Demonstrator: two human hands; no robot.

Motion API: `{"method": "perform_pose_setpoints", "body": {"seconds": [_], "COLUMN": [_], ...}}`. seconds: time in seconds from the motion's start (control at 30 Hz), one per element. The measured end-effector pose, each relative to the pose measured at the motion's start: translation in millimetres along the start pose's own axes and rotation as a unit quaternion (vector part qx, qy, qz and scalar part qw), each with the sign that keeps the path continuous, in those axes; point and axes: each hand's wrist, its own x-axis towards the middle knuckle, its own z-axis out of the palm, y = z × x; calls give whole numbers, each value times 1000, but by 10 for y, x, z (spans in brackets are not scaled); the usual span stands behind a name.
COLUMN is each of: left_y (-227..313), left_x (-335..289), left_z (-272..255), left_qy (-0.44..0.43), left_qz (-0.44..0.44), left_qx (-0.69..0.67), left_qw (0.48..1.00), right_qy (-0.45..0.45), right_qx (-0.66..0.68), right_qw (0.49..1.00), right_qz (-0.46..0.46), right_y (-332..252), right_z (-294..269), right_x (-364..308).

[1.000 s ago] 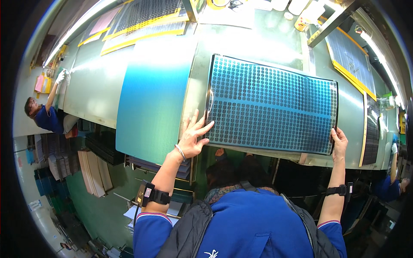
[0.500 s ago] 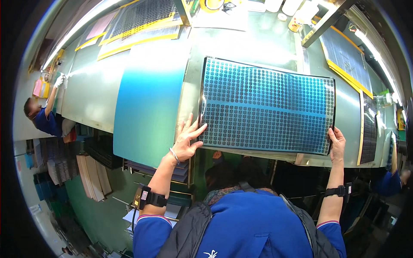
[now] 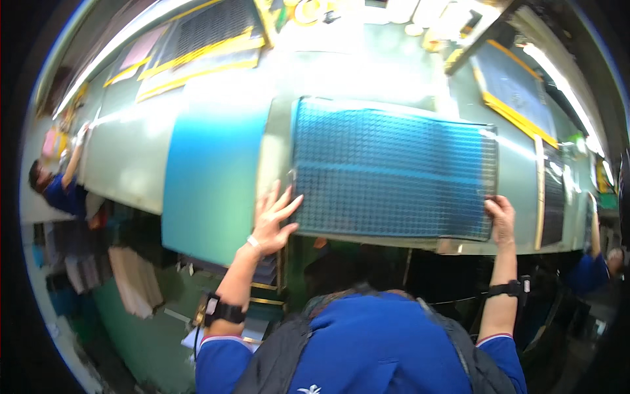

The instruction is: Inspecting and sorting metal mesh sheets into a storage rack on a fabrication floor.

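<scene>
A dark film sheet (image 3: 394,171) with rows of small repeated round marks lies on the light worktop, blue showing through it. My left hand (image 3: 272,220) is at its lower left corner, fingers spread, fingertips at or just beside the edge. At the lower right corner my right hand (image 3: 502,220) pinches the sheet's edge between thumb and fingers. Left of the film a plain blue panel (image 3: 213,171) rests on the worktop, overhanging its front edge. The picture is smeared, so the left fingertips' contact is unclear.
Yellow-edged patterned sheets (image 3: 197,39) lie at the far left, and another yellow-edged sheet (image 3: 512,85) at the far right. A metal post (image 3: 485,36) rises at the back. A co-worker (image 3: 59,187) in blue reaches over the worktop at the left. Stacked boards (image 3: 134,279) stand below it.
The whole view has shifted slightly left and blurred. My left fingers are more spread and sit a little further off the film's edge. My right hand keeps its pinch on the corner.
</scene>
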Motion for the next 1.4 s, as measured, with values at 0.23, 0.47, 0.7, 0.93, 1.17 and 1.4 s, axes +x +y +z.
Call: {"method": "perform_pose_setpoints", "body": {"seconds": [0.23, 0.47, 0.7, 0.93, 1.17, 1.4], "left_y": [80, 229, 261, 243, 360, 784], "left_x": [-33, -19, -16, -4, -49, 145], "left_z": [-81, -60, -36, -36, -97, 343], "left_qy": [-43, -24, -13, -23, 38, 4], "left_qz": [-49, -43, -67, -65, -83, -108], "left_qx": [16, 33, 34, 35, 84, 245], "left_qw": [998, 998, 997, 997, 992, 964], "right_qy": [-75, 44, 47, 35, 72, 133], "right_qx": [-2, -499, -507, -543, -664, -563], "right_qw": [997, 858, 852, 833, 734, 734], "right_qz": [-9, -114, -123, -100, -125, -355], "right_y": [-340, -331, -313, -395, -496, -90], "right_z": [294, 592, 616, 665, 874, 884], "right_x": [588, 1250, 1436, 1414, 1379, 1474]}}
